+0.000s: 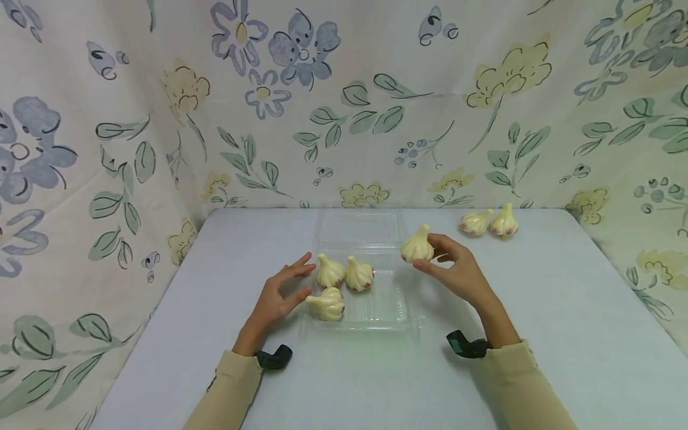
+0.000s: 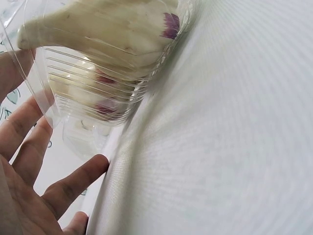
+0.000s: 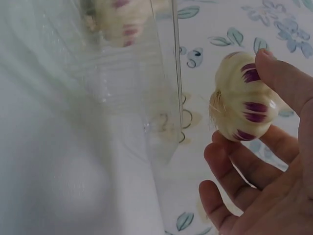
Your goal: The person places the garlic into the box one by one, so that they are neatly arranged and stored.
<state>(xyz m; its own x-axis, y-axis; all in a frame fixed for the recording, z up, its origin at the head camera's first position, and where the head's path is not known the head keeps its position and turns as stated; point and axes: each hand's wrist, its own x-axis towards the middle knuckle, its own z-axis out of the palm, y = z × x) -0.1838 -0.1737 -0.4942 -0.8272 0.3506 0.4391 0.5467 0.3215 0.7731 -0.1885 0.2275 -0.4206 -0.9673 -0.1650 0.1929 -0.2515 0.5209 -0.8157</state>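
My right hand [image 1: 452,269] is clamped on a bulb [image 1: 416,246] of garlic, thumb on one side and fingers on the other. I hold it up off the table [image 1: 543,292], by the far right part of the clear box [image 1: 384,304]. Its stem points up, and the right wrist view shows purple streaks and a tuft of roots [image 3: 216,105] at its base, turned toward the box and apart from its wall.

My left hand [image 1: 276,292] is at the left side of the box, thumb and fingers spread apart and gripping nothing. The left wrist view shows fingertips close against the clear plastic; I cannot tell exactly how many touch it.

Three bulbs sit in the left half of the box: the far left one [image 1: 329,273], one just to its right [image 1: 359,275], and the near one [image 1: 329,304], tipped over with its stem toward my left thumb. The lid [image 1: 359,230] lies open on the far side.

Two more bulbs stand close together at the far right of the table, the left one [image 1: 474,224] leaning, the right one [image 1: 504,222] upright. A flowered cloth [image 1: 365,65] hangs behind.
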